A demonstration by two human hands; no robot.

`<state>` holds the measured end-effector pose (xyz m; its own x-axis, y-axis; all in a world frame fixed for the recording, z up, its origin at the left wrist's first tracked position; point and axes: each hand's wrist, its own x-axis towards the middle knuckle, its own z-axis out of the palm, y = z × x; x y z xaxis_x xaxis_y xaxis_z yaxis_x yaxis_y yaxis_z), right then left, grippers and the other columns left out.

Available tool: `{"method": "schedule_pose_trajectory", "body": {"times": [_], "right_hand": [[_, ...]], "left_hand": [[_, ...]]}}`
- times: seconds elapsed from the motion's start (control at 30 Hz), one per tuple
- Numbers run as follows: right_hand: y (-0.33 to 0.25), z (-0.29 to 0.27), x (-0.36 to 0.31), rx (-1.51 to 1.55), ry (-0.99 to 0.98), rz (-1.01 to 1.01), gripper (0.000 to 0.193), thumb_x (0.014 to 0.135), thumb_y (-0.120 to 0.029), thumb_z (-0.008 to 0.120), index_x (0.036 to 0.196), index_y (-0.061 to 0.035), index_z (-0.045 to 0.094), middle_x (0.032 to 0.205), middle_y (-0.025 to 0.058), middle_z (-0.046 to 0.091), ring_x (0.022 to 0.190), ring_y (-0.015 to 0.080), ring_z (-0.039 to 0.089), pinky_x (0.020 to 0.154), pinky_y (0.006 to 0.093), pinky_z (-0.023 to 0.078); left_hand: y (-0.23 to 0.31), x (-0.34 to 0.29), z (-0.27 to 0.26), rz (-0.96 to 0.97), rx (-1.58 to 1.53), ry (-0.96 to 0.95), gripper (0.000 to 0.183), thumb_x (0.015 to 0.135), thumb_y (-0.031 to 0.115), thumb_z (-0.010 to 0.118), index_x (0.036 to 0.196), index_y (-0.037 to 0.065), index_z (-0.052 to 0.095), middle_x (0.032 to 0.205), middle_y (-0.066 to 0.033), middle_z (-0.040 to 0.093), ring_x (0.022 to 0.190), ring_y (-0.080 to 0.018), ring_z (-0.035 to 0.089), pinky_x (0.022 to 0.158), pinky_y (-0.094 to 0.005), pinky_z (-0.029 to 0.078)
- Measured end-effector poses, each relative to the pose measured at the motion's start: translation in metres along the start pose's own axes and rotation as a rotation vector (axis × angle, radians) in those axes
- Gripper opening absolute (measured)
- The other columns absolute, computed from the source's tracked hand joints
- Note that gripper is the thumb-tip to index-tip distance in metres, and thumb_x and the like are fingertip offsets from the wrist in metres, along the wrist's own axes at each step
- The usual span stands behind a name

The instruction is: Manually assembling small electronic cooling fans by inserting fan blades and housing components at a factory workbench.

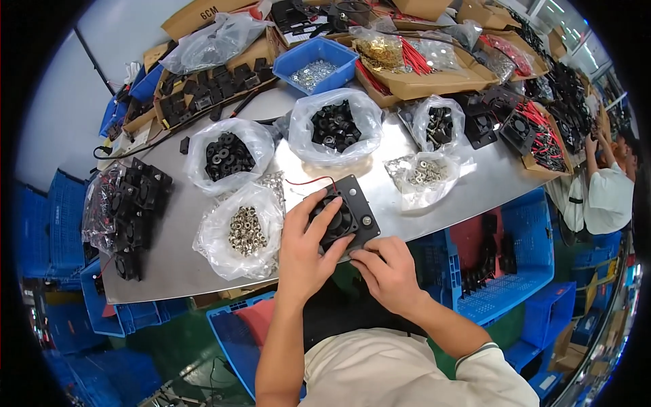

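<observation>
A black cooling fan (341, 222) sits on a black mounting plate (352, 191) at the table's front edge, a thin red wire curling from its far side. My left hand (310, 241) lies over the fan, fingers and thumb gripping its frame. At the plate's near right corner, my right hand (388, 271) has thumb and fingertips pinched together; whatever is between them is hidden. A round metal fastener (367, 220) shows on the plate's right side. Left of my left hand lies an open bag of metal nuts (248, 230).
Bags of black rubber parts (229, 156), black knobs (336, 127), screws (439, 126) and washers (426, 171) stand behind. Stacked fans (139, 197) lie at left. A blue crate (536, 264) stands below right. Another person (608, 193) works at far right.
</observation>
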<state>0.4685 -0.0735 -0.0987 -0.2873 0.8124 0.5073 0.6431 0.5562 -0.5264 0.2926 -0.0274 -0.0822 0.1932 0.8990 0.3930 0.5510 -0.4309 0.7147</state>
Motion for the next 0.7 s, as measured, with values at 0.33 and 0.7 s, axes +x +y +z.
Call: {"method": "schedule_pose_trajectory", "body": {"times": [0.33,0.7], "right_hand": [[0.018,-0.055,0.056,0.256,-0.122,0.107,0.023,0.082,0.007,0.068,0.102,-0.0022,0.067,0.091,0.0128,0.066,0.077,0.0275,0.063,0.067,0.0330,0.050],[0.025,-0.052,0.072,0.323,-0.322,0.197,0.018,0.084,0.003,0.068,0.101,-0.0032,0.067,0.092,0.0087,0.061,0.079,0.0223,0.060,0.069,0.0303,0.048]], "left_hand": [[0.002,0.002,-0.005,-0.022,0.009,-0.024,0.060,0.069,0.006,0.080,0.126,0.008,0.063,0.135,-0.0141,0.053,0.121,-0.0334,0.052,0.100,-0.0402,0.044],[0.002,0.001,-0.006,0.007,0.022,-0.014,0.060,0.069,0.008,0.081,0.126,0.009,0.063,0.135,-0.0139,0.054,0.120,-0.0340,0.053,0.100,-0.0411,0.044]]}}
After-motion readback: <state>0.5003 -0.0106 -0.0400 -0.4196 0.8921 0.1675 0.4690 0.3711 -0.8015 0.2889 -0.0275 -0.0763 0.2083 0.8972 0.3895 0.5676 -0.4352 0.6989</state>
